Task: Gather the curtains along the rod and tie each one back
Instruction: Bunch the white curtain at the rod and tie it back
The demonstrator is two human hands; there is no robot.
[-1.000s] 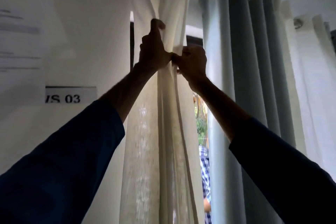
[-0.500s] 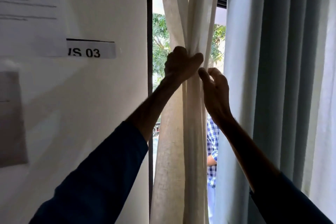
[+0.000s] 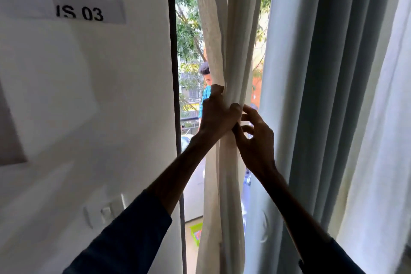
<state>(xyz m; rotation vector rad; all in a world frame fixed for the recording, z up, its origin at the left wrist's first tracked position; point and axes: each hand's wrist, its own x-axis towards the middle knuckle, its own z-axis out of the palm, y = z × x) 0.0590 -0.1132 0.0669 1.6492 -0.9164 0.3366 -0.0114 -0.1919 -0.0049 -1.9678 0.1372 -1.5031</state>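
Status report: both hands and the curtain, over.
Left hand grips bunched cream curtain. Right hand touches it, grip unclear. No tie seen. Grey curtain beside.

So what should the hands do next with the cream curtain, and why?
Probably the right hand should close around the cream curtain just under the left hand. The left hand has it bunched in its grip, the right hand's fingers hang loose beside it, and no tie shows around it yet.

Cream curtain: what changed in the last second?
The left hand and right hand slid down the gathered cream curtain. The left keeps gripping the bundle; the right loosened its pinch, fingers now loosely curled at the edge. Grey curtain unchanged.
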